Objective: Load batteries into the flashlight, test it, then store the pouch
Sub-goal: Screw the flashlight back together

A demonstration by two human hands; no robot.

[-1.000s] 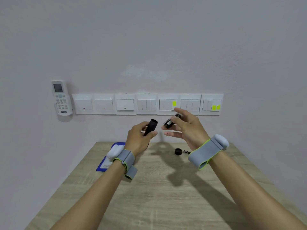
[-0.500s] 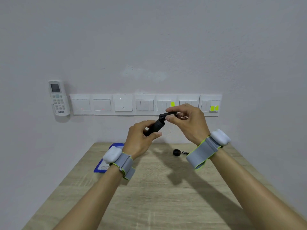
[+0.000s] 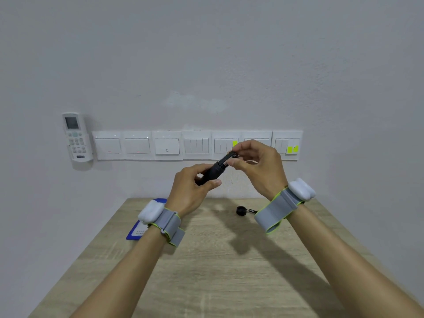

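My left hand (image 3: 191, 191) grips the black flashlight body (image 3: 212, 173), held in the air above the table with its open end tilted up to the right. My right hand (image 3: 257, 166) pinches a black battery holder (image 3: 229, 157) whose lower end sits in that open end. The flashlight's black end cap (image 3: 241, 210) with a short lanyard lies on the wooden table (image 3: 218, 271) below my right hand. A blue pouch (image 3: 137, 230) lies flat at the table's back left, partly hidden behind my left wrist band.
A row of white wall switches (image 3: 197, 145) runs along the wall just behind my hands. A white air-conditioner remote (image 3: 76, 137) hangs in a wall bracket at the left. The table's far edge meets the wall.
My right hand brought the battery holder from beside the flashlight to its open end and pushed it partly in. Both hands rose slightly toward the switches.
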